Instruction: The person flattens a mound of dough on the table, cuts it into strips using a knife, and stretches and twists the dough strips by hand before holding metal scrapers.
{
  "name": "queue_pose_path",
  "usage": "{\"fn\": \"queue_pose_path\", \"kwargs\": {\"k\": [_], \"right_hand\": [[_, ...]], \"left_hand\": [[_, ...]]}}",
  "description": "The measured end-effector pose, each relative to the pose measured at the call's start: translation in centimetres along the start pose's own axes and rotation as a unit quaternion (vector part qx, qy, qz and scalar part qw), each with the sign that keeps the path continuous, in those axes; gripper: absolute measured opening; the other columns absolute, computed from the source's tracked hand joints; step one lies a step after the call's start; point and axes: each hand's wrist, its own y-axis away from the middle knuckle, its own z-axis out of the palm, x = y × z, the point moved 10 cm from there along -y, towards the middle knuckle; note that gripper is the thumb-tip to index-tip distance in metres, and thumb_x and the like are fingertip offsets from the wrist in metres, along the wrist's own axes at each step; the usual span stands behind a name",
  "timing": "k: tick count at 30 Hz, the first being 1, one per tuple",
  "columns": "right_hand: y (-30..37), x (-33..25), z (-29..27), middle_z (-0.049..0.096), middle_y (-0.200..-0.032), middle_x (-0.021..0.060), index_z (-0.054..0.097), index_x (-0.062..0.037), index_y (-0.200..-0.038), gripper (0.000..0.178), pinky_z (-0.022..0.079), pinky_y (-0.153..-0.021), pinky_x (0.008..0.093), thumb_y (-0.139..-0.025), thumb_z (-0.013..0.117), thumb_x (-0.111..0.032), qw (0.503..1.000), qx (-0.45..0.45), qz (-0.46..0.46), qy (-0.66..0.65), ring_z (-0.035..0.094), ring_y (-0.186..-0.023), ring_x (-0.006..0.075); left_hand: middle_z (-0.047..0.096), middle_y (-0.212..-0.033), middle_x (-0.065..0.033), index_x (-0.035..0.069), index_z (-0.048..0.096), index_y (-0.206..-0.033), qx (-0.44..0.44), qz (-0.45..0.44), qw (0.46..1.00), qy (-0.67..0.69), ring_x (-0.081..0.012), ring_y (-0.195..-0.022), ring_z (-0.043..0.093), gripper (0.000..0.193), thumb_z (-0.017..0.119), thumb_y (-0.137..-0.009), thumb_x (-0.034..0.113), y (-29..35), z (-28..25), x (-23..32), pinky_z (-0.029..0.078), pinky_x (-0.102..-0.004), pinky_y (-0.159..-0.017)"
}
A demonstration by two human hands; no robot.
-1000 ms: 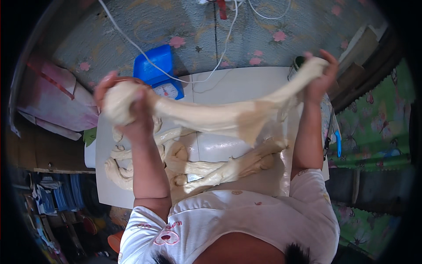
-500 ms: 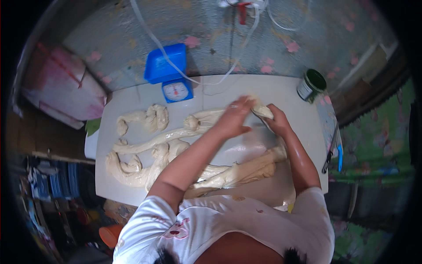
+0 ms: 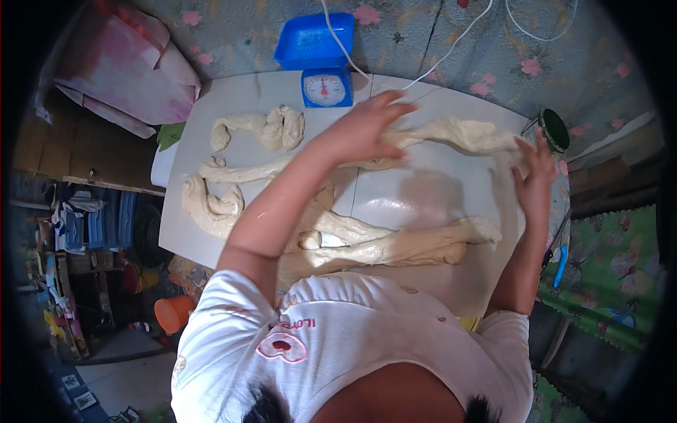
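Note:
A long rope of pale dough [image 3: 458, 134] lies across the far side of the white table [image 3: 437, 204]. My left hand [image 3: 360, 130] rests flat on the rope's left part, fingers apart. My right hand [image 3: 536, 169] touches its right end near the table's edge, fingers spread. Neither hand grips it. Another thick dough rope [image 3: 402, 247] lies close to my body. A twisted dough lump [image 3: 271, 127] and a curled strand [image 3: 211, 208] lie at the left.
A blue kitchen scale [image 3: 326, 88] with a blue tray [image 3: 314, 39] stands at the table's far edge, white cables [image 3: 437, 56] running behind it. A green can [image 3: 555, 129] sits at the far right corner. A pink bag [image 3: 120, 70] lies at the left, an orange tub [image 3: 173, 312] on the floor.
One second ago both hands held the dough stretched in the air. They then brought it down onto the table, and have now slid apart along it, leaving it lying as a long rope.

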Motion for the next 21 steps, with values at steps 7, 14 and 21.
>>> {"fn": "queue_pose_path", "kwargs": {"k": [7, 14, 21], "right_hand": [[16.3, -16.7, 12.7, 0.046, -0.136, 0.0115, 0.053, -0.0124, -0.126, 0.073, 0.027, -0.109, 0.0465, -0.062, 0.080, -0.038, 0.877, -0.408, -0.183, -0.173, 0.041, -0.128, 0.0285], [16.8, -18.1, 13.1, 0.057, -0.123, 0.0116, 0.057, -0.0091, -0.113, 0.057, 0.033, -0.104, 0.0449, -0.064, 0.079, -0.027, 0.910, -0.306, -0.172, -0.222, 0.050, -0.117, 0.0272], [16.7, -18.1, 9.9, 0.059, -0.099, 0.0110, 0.048, -0.0056, -0.104, 0.044, 0.047, -0.077, 0.0325, -0.073, 0.076, -0.018, 0.835, -0.416, 0.109, -0.344, 0.059, -0.088, 0.0226]], "left_hand": [[0.055, -0.124, -0.0171, 0.007, 0.058, -0.122, -0.096, -0.236, 0.958, 0.134, -0.0372, -0.121, 0.048, 0.068, 0.078, -0.067, 0.042, 25.2, 3.5, -1.3, 0.038, -0.0455, -0.101], [0.050, -0.131, -0.0113, 0.009, 0.057, -0.108, 0.056, -0.203, 0.970, -0.120, -0.0324, -0.139, 0.026, 0.050, 0.076, -0.068, 0.034, 29.8, 7.1, 1.0, 0.011, -0.0564, -0.112], [0.058, -0.118, -0.0146, 0.002, 0.052, -0.105, -0.009, -0.084, 0.996, -0.020, -0.0347, -0.118, 0.051, 0.046, 0.073, -0.069, 0.021, 27.5, 7.0, 3.8, 0.030, -0.0503, -0.107]]}}
